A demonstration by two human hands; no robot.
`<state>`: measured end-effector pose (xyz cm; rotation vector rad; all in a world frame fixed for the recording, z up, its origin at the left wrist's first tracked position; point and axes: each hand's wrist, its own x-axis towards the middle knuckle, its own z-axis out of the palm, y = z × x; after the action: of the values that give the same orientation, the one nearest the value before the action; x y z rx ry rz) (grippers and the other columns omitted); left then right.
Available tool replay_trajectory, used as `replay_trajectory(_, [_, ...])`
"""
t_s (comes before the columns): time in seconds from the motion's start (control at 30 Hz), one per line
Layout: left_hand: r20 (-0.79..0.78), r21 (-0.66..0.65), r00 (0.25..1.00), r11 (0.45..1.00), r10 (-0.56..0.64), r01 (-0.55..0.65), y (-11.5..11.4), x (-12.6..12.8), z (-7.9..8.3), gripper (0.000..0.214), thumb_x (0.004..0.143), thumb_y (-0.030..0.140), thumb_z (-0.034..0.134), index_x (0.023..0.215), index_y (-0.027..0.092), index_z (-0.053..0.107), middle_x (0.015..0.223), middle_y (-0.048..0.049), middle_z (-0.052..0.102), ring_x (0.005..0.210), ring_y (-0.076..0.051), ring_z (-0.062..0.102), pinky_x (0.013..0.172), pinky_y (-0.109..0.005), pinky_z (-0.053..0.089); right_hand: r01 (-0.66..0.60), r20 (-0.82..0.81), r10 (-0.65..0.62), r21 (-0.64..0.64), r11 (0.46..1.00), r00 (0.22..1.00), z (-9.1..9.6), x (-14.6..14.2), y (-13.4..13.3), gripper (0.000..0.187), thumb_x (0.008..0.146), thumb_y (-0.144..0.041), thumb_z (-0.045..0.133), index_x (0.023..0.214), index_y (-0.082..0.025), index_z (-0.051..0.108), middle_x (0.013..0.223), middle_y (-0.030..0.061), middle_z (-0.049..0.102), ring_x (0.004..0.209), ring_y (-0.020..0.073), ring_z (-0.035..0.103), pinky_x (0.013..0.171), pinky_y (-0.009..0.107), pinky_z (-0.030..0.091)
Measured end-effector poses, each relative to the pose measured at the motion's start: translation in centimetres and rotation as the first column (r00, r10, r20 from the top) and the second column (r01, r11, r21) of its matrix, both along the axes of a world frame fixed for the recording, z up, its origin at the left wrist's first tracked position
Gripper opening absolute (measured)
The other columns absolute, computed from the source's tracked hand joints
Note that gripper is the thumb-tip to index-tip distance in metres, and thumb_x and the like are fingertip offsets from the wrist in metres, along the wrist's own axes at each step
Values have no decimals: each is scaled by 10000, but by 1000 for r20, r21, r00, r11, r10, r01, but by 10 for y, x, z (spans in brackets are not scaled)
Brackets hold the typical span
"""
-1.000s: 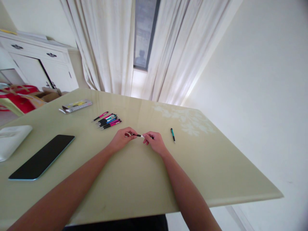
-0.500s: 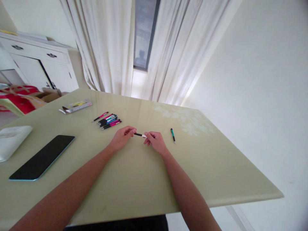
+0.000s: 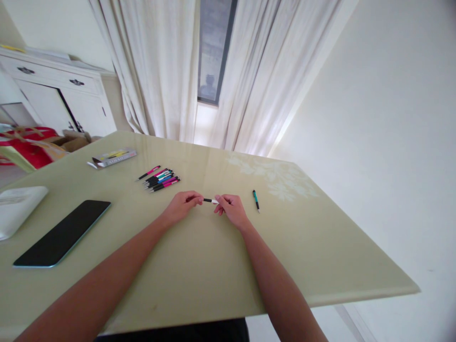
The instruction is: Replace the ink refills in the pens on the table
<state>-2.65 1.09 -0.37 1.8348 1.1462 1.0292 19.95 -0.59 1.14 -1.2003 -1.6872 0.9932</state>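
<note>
Between my two hands lies a black and white pen point(image 3: 209, 200), held level just over the table. My left hand point(image 3: 185, 204) pinches its black end with thumb and fingertips. Around the white end my right hand point(image 3: 230, 208) is closed, hiding that tip. To the right, a teal and black pen point(image 3: 256, 201) rests alone on the tabletop. Beyond my left hand lies a pile of several pens point(image 3: 161, 180) in pink, blue, teal and black, with a pink and black pen point(image 3: 148, 173) slightly apart at its far left.
An opened pen box point(image 3: 112, 157) lies at the far left of the pale green table point(image 3: 199, 275). Closer on the left are a dark phone-like slab point(image 3: 64, 233) and a white case point(image 3: 21, 206). Red bags point(image 3: 33, 152) stand past the left edge; curtains hang behind.
My left hand has shifted slightly to the right along the pen, so less of the black part shows. My right hand has barely moved.
</note>
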Motion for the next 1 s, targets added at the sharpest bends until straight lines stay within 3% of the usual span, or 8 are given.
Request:
replay_trajectory(0.13, [68,-11,997,999,38,-38,1,-1,-1,396,812,551,706,973,192,752,787,-16,734,665,-171,610,622,-271,459,-9,-5,9,-11,1000,1000,-1,1,0,451,969,-515,574,720,-156,689,651,46,724,517,115,587,531,216,417])
replay_trajectory(0.23, [23,-14,999,999,32,-31,1,-1,-1,453,926,570,547,817,181,750,696,-21,698,644,-169,592,610,-273,438,-2,1,2,13,1000,1000,-3,2,0,461,973,-512,571,711,-154,695,645,46,720,516,113,575,530,218,406])
replay_trajectory(0.3, [-2,-9,1000,1000,9,-9,1,-1,0,444,916,559,564,768,182,747,666,-15,683,630,-166,576,603,-272,424,4,5,-4,26,1000,1000,-3,2,1,471,972,-515,574,697,-153,696,640,47,717,518,113,572,536,220,407])
replay_trajectory(0.47, [116,-29,993,999,24,-21,1,1,-1,399,813,535,709,994,183,757,813,-23,747,667,-164,595,623,-263,440,4,-29,-4,2,1000,1000,-2,2,1,478,954,-534,589,680,-155,686,623,47,712,507,116,569,531,223,415])
replay_trajectory(0.6, [42,-49,999,999,0,2,1,1,-1,449,920,551,549,827,166,762,711,-28,711,638,-162,571,617,-265,425,18,-52,-18,2,1000,998,-1,2,1,473,941,-549,603,681,-161,681,619,42,709,504,115,564,530,221,412])
replay_trajectory(0.77, [39,-25,999,1000,-11,12,-1,-1,1,342,832,502,681,919,186,776,706,9,680,635,-146,533,595,-247,377,12,-64,-13,-17,1000,998,-1,3,1,466,930,-555,613,684,-166,687,619,43,710,502,122,570,528,228,419])
replay_trajectory(0.93, [2,-40,1000,999,4,-4,-1,-1,2,460,921,554,545,809,170,773,656,-7,650,635,-154,541,602,-257,384,18,-61,-18,-8,1000,998,0,2,1,457,936,-534,608,678,-165,685,611,38,701,500,118,561,525,227,413])
replay_trajectory(1.0, [-9,-39,1000,999,-20,20,0,-2,2,426,900,539,580,799,172,773,645,-1,645,627,-151,530,596,-254,376,18,-56,-17,2,1000,998,1,2,0,455,936,-521,612,666,-163,689,606,36,694,504,115,555,529,226,412])
